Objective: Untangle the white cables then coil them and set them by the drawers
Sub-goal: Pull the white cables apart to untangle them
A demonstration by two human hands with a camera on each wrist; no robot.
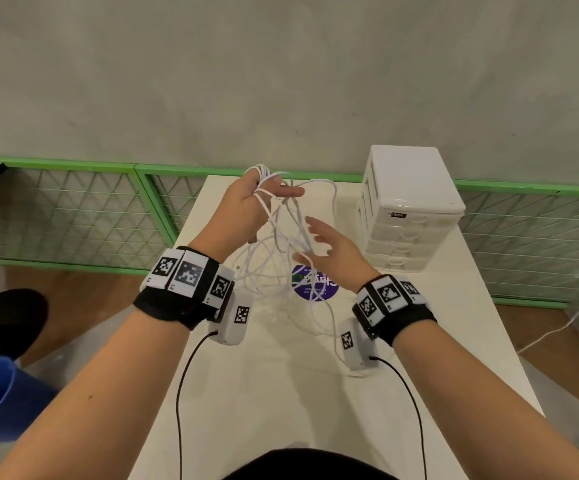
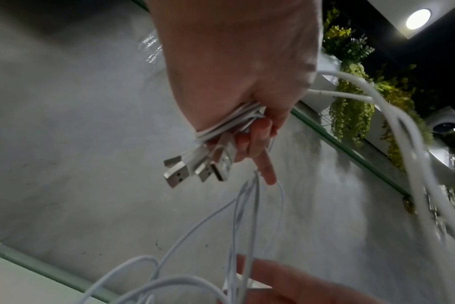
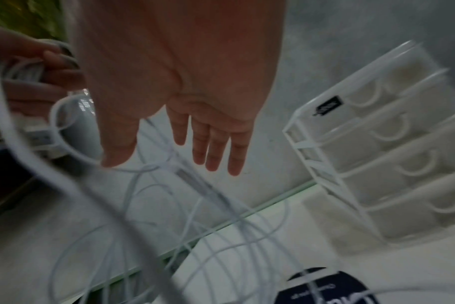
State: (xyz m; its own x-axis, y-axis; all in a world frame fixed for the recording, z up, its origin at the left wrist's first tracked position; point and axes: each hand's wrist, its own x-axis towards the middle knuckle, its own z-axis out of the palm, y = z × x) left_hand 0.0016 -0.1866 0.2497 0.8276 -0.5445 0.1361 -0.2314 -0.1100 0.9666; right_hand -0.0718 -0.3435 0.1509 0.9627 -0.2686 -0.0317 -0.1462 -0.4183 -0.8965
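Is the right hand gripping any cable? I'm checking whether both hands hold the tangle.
No, the right hand is open with straight fingers beside the hanging white cables, curled round none of them.

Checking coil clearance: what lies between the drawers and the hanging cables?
In the head view, only the open right hand lies between drawers and white cables.

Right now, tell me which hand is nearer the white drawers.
The right hand. It hovers open just left of the drawers, fingers spread among the hanging cables. The left hand holds the cable ends farther left, beyond the tangle.
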